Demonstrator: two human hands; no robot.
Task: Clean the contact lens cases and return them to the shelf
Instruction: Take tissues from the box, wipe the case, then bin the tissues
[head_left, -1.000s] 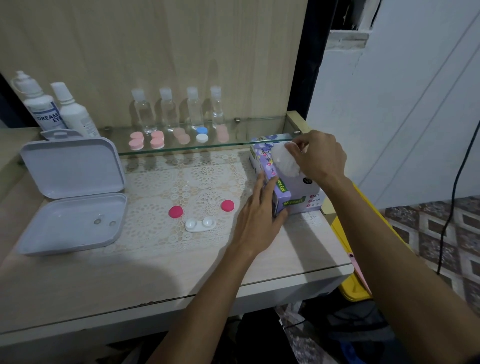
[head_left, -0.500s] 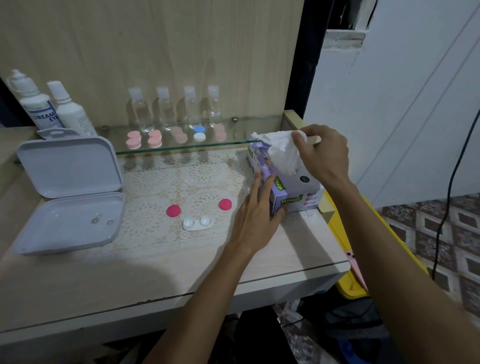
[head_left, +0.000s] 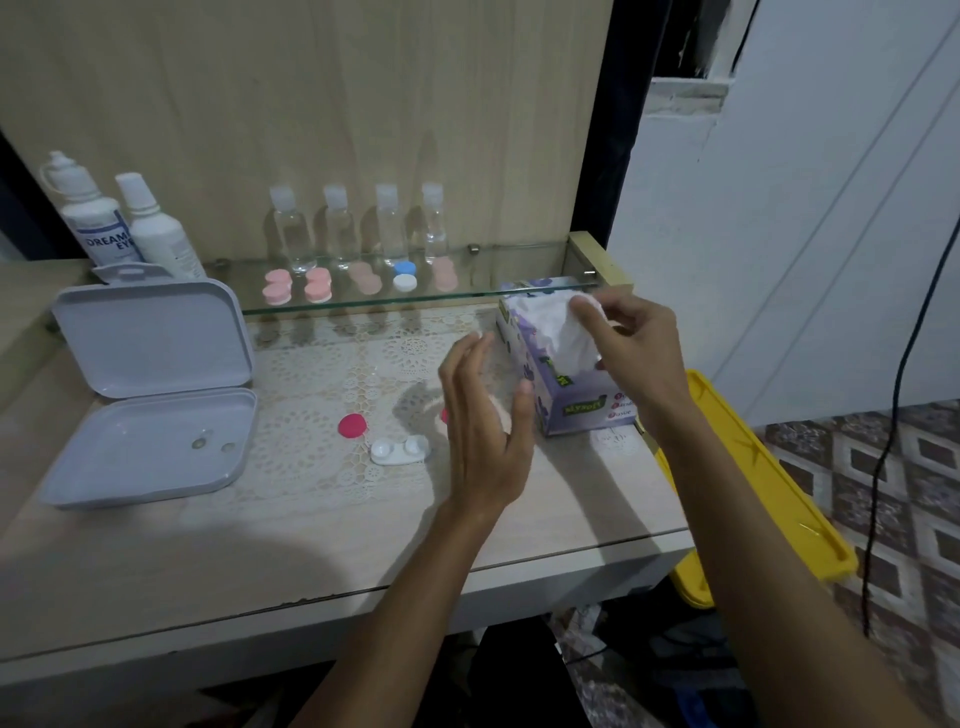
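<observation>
One open contact lens case (head_left: 399, 450) lay crosswise just left of the empty, spread left hand (head_left: 483, 415), while the right hand (head_left: 636, 353) pinched tissue (head_left: 556, 332).

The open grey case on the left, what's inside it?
The grey case lies open; its lower tray holds two small round things, perhaps lenses, too small to tell. The lid stands empty. Nothing covers the tray.

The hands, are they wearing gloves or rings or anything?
No. The left hand and right hand are both bare, with no gloves, and no rings or watch that I can see. Both forearms are bare too; no sleeves reach into view. The fingernails look short and unpainted.
</observation>
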